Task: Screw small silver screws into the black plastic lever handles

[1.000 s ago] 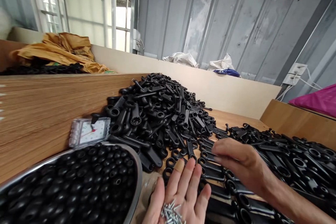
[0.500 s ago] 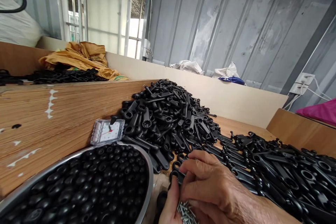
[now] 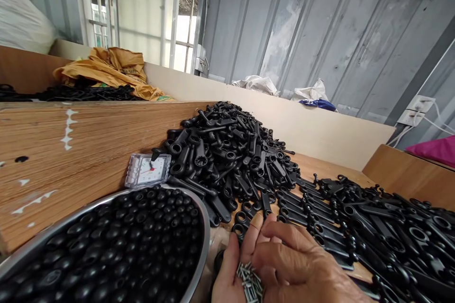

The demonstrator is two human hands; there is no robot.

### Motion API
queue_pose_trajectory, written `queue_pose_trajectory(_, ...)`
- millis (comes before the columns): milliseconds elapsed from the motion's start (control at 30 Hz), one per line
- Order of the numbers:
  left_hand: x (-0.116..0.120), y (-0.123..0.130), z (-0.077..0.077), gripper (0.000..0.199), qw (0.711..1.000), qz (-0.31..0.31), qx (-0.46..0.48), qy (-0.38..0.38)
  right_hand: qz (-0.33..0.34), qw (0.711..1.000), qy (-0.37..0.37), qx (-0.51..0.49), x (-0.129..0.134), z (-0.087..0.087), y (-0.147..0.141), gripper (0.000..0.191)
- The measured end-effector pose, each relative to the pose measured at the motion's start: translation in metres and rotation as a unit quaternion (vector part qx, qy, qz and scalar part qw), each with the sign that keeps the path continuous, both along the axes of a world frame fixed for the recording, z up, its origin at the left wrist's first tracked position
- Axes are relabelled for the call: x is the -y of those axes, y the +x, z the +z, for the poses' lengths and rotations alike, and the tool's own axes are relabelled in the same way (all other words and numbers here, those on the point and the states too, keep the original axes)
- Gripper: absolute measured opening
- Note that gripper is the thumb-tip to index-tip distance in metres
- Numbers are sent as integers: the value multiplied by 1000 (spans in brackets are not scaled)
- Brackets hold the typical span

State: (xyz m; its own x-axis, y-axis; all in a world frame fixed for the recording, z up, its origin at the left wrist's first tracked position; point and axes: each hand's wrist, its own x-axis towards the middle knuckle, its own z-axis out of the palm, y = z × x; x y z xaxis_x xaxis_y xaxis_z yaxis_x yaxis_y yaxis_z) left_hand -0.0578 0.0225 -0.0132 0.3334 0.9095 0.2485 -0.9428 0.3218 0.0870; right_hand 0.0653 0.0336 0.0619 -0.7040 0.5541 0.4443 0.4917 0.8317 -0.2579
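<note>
Small silvery screws (image 3: 250, 284) lie in the cupped palm of my left hand (image 3: 227, 272), at the bottom centre. My right hand (image 3: 298, 260) is bent over that palm, its fingers curled beside the screws; its fingertips overlap my left fingers, and whether they pinch anything is hidden. Just beyond the hands are black crank-shaped parts with round holes (image 3: 241, 218). To the left stands a metal basin (image 3: 204, 227) full of black round knobs (image 3: 135, 232).
A tall heap of black cranks (image 3: 227, 151) rises behind the hands. Rows of cranks with knobs (image 3: 320, 218) and another pile (image 3: 398, 227) lie to the right. A small clock (image 3: 149, 169) leans by the wooden partition (image 3: 106, 137).
My right hand has moved slightly down over my left palm. More of my left fingers and the screws now shows. The view has shifted a little.
</note>
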Motion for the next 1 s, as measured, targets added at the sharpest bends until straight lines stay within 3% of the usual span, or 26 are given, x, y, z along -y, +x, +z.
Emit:
queue_pose_trajectory(133,-2,2,1,55,1000,7,8,7,42,997,57,41,10,11,0,13)
queue_pose_trajectory(333,-2,14,-4,45,999,48,8,20,125,980,143,53,3,17,-10,50)
queue_pose_trajectory(467,2,9,3,50,996,47,-3,71,158,967,194,39,-1,18,-17,60)
queue_pose_trajectory(633,2,2,9,45,995,36,-4,98,126,960,249,25,-3,11,-20,57)
queue_pose_trajectory(733,2,0,10,41,997,29,-10,75,144,971,190,-10,-4,12,-19,52)
queue_pose_trajectory(867,5,-3,10,41,999,20,-18,42,178,983,11,-43,-3,33,-9,31)
queue_pose_trajectory(933,7,-4,10,41,999,27,-13,35,136,988,-42,-64,-4,46,2,21)
queue_pose_trajectory(1000,8,-5,10,43,998,40,5,45,22,996,-75,-52,-12,54,19,15)
